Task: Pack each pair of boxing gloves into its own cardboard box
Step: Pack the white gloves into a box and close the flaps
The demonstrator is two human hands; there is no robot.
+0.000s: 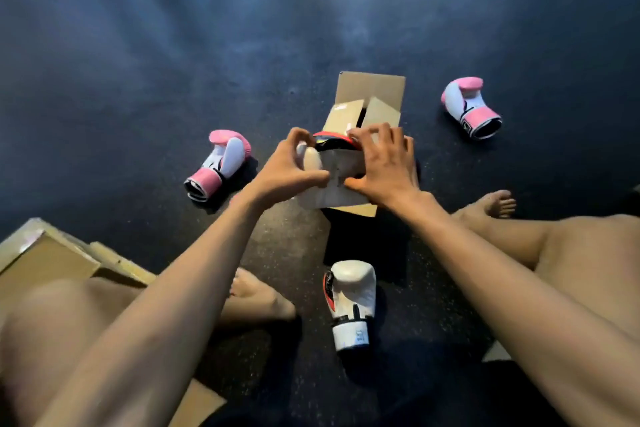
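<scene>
A pink-and-white padded boxing glove (221, 166) lay left on the floor. The left hand (294, 166) and right hand (384, 163), fingers clamped on a white, red-trimmed boxing glove (339, 165), held it at the open brown cardboard box (374, 88). Its white mate (351, 298), lying nearer, probably needed fetching next.

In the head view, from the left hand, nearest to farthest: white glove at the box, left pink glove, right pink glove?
1. White glove at the box: held by the left hand.
2. Left pink glove: on the floor, to its left.
3. Right pink glove: beyond the cardboard box.
</scene>
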